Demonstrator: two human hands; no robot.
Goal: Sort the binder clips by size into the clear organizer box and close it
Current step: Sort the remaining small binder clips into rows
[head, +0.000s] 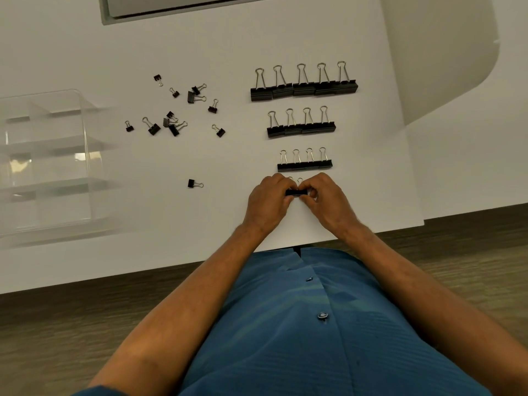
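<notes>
Black binder clips lie in rows on the white table (200,155): a row of several large clips (304,87), a medium row (301,129) below it, and a smaller row (305,164) below that. Just under that row, my left hand (268,201) and my right hand (328,200) together pinch small clips (296,192) between their fingertips. Several tiny and small loose clips (174,121) are scattered at centre left, with one lone clip (195,183) nearer me. The clear organizer box (48,167) stands open at the left, its compartments looking bare.
A grey panel (183,7) sits at the table's far edge. The table's front edge (171,270) runs just in front of my blue shirt, with wood-look floor below. A pale curved surface (445,52) lies at the far right.
</notes>
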